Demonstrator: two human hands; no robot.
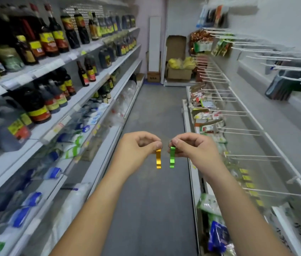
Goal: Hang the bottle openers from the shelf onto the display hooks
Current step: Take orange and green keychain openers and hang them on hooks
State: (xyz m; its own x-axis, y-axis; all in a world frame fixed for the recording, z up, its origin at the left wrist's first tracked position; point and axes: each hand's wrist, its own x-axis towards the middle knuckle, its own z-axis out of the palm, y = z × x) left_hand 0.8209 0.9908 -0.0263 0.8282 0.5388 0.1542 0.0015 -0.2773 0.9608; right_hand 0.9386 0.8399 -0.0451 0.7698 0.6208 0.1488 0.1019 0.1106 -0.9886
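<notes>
My left hand (136,150) pinches the top of a gold bottle opener (158,158), which hangs straight down over the aisle floor. Close beside it, my right hand (192,150) pinches a green bottle opener (172,157) by its key ring, also hanging down. The two openers dangle a few centimetres apart without touching. Long white display hooks (253,157) stick out from the wall panel on the right, most of them bare; the nearest lie to the right of my right hand.
Shelves of dark sauce bottles (40,43) and bagged goods (68,145) line the left side. Packets (210,126) hang on the lower right hooks. Cardboard boxes (179,72) stand at the aisle's far end. The grey floor (155,200) runs between the shelving.
</notes>
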